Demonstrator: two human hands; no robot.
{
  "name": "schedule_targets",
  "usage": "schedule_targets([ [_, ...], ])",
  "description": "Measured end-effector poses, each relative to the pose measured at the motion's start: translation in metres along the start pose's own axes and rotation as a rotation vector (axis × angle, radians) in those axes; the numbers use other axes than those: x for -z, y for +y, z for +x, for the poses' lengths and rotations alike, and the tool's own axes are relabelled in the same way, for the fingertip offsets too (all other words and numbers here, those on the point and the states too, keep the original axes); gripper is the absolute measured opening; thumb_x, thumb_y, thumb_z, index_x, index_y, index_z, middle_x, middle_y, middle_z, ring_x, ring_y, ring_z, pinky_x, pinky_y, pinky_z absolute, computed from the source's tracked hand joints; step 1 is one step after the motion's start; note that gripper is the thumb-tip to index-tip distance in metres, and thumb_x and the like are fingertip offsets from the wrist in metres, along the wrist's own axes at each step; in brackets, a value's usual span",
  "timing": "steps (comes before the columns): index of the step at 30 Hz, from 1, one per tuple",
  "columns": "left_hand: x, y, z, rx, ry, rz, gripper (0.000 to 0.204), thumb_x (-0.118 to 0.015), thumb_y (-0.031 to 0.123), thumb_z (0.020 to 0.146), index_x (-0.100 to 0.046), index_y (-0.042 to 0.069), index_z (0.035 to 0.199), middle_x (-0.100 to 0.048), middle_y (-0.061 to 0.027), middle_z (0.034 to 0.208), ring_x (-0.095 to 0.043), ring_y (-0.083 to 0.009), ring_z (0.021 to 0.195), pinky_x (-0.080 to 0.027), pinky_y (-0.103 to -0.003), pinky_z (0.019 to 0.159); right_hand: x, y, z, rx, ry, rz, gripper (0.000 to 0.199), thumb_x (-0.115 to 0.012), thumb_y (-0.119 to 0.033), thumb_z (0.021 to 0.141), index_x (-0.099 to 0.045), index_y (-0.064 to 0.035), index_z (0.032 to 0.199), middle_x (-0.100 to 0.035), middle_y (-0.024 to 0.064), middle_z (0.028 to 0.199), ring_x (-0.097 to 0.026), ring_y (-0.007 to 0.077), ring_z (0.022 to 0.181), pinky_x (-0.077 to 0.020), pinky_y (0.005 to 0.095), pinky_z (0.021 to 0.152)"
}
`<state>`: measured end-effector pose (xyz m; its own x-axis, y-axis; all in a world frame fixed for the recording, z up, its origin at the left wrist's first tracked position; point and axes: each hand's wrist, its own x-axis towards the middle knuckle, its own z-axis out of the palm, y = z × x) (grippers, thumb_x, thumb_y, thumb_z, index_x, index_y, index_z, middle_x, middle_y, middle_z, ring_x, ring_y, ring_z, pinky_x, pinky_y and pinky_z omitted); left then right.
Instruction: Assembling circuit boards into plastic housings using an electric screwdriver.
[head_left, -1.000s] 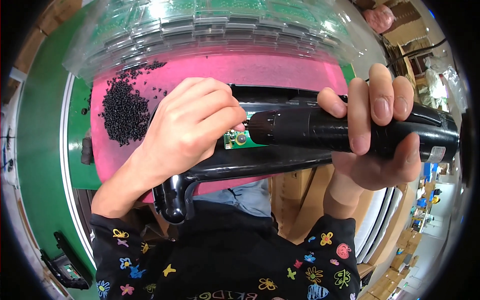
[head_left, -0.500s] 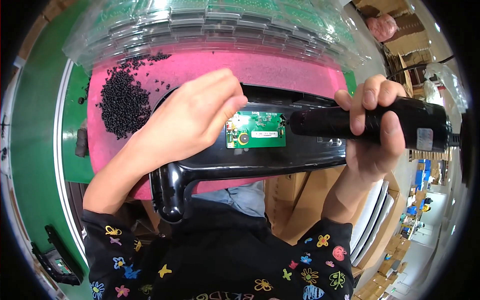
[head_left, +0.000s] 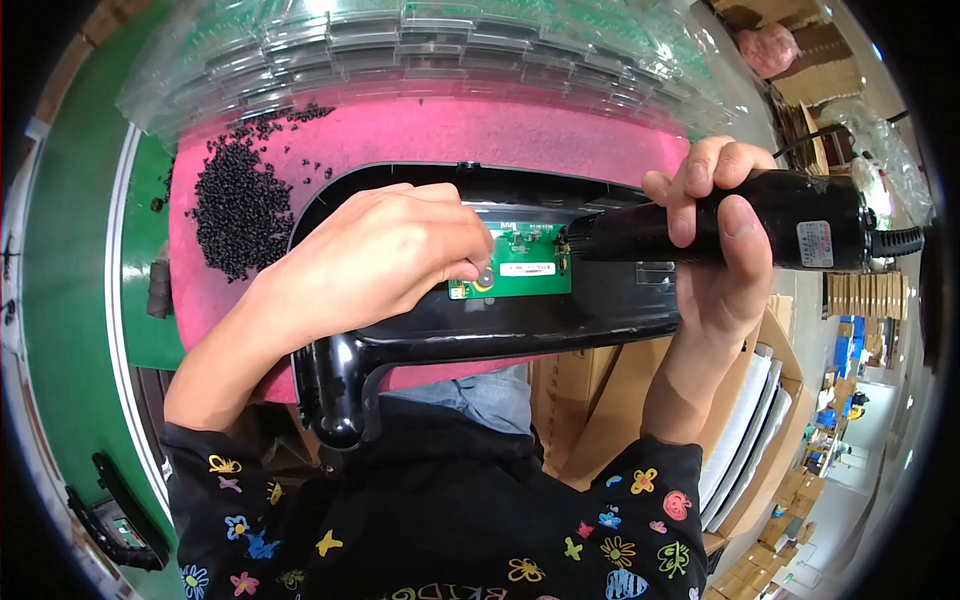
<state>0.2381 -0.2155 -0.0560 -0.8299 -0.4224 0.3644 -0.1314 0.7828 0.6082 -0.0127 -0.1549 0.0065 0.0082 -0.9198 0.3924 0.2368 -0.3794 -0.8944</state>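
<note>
A green circuit board (head_left: 530,280) with a white label and a round dark component lies inside a black plastic housing (head_left: 480,345). The housing has a handle-like arm bending toward me at its left end. My left hand (head_left: 390,245) covers the board's left end, thumb and fingertips pinched together there; what they hold, if anything, is hidden. Wrapped around a black corded electric screwdriver (head_left: 640,235) is my right hand (head_left: 735,235). The screwdriver lies nearly level over the housing, its tapered tip end by the board's right edge; the bit itself cannot be made out.
A heap of small black screws (head_left: 240,210) lies on the pink mat (head_left: 560,130) at the left. Stacked clear plastic trays (head_left: 430,60) with green boards line the far side. Another black housing (head_left: 115,520) sits at lower left, and cardboard boxes (head_left: 620,410) stand below the mat's right side.
My left hand has lowered toward the board, its fingertips now nearer the round component. My right hand and the screwdriver have shifted slightly left, bringing the tip to the board's right edge.
</note>
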Motion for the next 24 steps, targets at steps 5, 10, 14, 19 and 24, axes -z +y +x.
schedule_targets([
  [5,0.001,0.003,-0.003,0.12,-0.065,0.037,0.012,-0.071,0.011,0.082,-0.064,0.002,0.085,-0.072,-0.007,0.095,-0.068,-0.0278,0.087,-0.054,-0.039,0.075,-0.001,0.007,0.004,0.01,-0.037,0.028,0.025,-0.068,-0.01,0.086,-0.053,-0.0029,0.105,-0.057,0.0113,0.093,-0.052,0.0126,0.066,-0.0468,0.0293,0.07],
  [10,0.002,0.006,0.0,0.201,-0.057,-0.007,0.011,-0.07,0.01,0.084,-0.066,0.0,0.086,-0.072,-0.0088,0.095,-0.07,-0.0298,0.086,-0.056,-0.039,0.072,0.0,0.009,0.009,-0.009,-0.051,0.013,0.027,-0.069,-0.015,0.085,-0.053,-0.0025,0.103,-0.055,0.0103,0.085,-0.048,0.0123,0.063,-0.0428,0.025,0.06],
  [14,0.001,0.005,0.0,0.226,-0.067,-0.022,0.011,-0.07,0.01,0.084,-0.067,-0.001,0.086,-0.072,-0.0095,0.095,-0.07,-0.0301,0.085,-0.056,-0.039,0.071,0.0,0.012,0.01,0.012,-0.094,0.037,0.026,-0.069,-0.013,0.085,-0.054,-0.0017,0.103,-0.056,0.0099,0.082,-0.048,0.0123,0.06,-0.0431,0.0256,0.058],
  [19,0.001,0.005,0.0,0.227,-0.073,-0.029,0.01,-0.07,0.008,0.084,-0.067,-0.001,0.085,-0.072,-0.01,0.094,-0.069,-0.0307,0.084,-0.055,-0.039,0.071,-0.012,0.012,0.009,0.011,-0.036,-0.161,0.024,-0.062,-0.019,0.087,-0.053,-0.006,0.105,-0.049,0.0026,0.081,-0.045,0.0094,0.059,-0.0384,0.0284,0.066],
  [24,-0.001,0.001,-0.001,0.204,-0.07,-0.024,0.011,-0.067,0.01,0.087,-0.067,-0.001,0.086,-0.072,-0.01,0.093,-0.069,-0.0316,0.084,-0.054,-0.04,0.071,-0.01,0.012,0.009,0.021,0.014,-0.002,0.025,-0.069,-0.009,0.085,-0.054,0.0003,0.102,-0.058,0.0097,0.078,-0.051,0.0138,0.058,-0.0454,0.0285,0.057],
])
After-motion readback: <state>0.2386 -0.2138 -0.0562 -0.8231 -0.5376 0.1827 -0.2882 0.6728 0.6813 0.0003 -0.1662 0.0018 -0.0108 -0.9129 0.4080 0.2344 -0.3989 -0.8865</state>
